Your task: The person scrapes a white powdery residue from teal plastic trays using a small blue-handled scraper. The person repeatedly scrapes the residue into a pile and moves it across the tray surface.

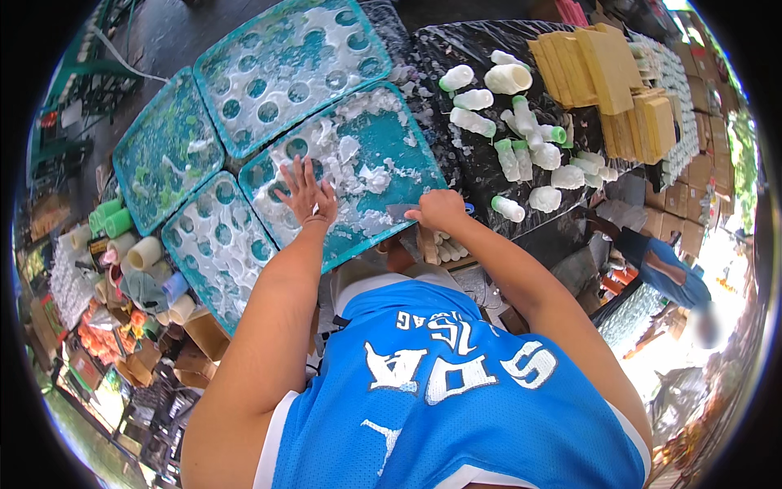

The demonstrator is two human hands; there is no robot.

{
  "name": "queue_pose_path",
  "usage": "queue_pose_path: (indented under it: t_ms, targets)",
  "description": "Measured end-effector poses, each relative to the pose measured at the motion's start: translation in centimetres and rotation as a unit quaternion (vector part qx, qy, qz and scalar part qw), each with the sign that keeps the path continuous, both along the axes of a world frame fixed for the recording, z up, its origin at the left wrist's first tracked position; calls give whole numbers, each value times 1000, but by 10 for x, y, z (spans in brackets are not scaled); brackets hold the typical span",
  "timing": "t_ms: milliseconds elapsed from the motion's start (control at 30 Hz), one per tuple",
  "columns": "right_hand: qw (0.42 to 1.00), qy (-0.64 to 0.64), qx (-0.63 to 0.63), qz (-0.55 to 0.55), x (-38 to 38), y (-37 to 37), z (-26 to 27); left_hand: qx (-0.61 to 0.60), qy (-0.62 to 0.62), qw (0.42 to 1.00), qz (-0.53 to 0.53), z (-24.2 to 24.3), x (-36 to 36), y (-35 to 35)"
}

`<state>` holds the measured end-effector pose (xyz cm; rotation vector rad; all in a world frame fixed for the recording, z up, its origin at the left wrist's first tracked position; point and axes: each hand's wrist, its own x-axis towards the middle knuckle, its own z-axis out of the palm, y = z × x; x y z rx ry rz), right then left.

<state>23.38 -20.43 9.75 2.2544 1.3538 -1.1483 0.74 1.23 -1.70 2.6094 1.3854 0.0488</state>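
Note:
My left hand (pixel 310 198) lies with spread fingers over white wax-like residue at the left part of a teal tray (pixel 397 137). My right hand (pixel 441 209) is closed around the handle of a scraper; its flat metal blade (pixel 400 212) rests near the tray's right front edge. Loose white flakes and lumps (pixel 374 178) lie across the middle of this tray, and round holes show in the crust at its left. The right part shows mostly bare teal surface. Behind it stands another teal tray (pixel 293 67) with a white crust full of round holes.
Two more teal trays (pixel 171 147) (pixel 214 244) adjoin at the left. On black plastic sheeting (pixel 482 165) at the right lie several white and green wax-like cylinders (pixel 471 122) and stacked yellow slabs (pixel 586 67). A co-worker in blue (pixel 666 269) is farther right. Rolls and boxes crowd the lower left.

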Motion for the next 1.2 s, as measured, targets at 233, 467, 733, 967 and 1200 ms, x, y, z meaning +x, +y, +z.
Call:
queue_pose_path:
  t_ms: [233,467,733,967,1200]
  targets:
    - [1000,11,-4,2,-3,2,-1,-11,-15,1000,18,9,6,-7]
    - [998,20,-43,-42,-23,6,3,-18,-22,999,15,5,0,-10]
    - [979,112,-141,-91,-8,42,16,1,-43,999,8,7,0,-3]
    - [998,-53,-14,-42,-14,10,44,24,-51,998,-2,-4,-2,-1]
    - [998,-41,-32,-28,-52,7,19,-2,-71,997,5,4,6,-5]
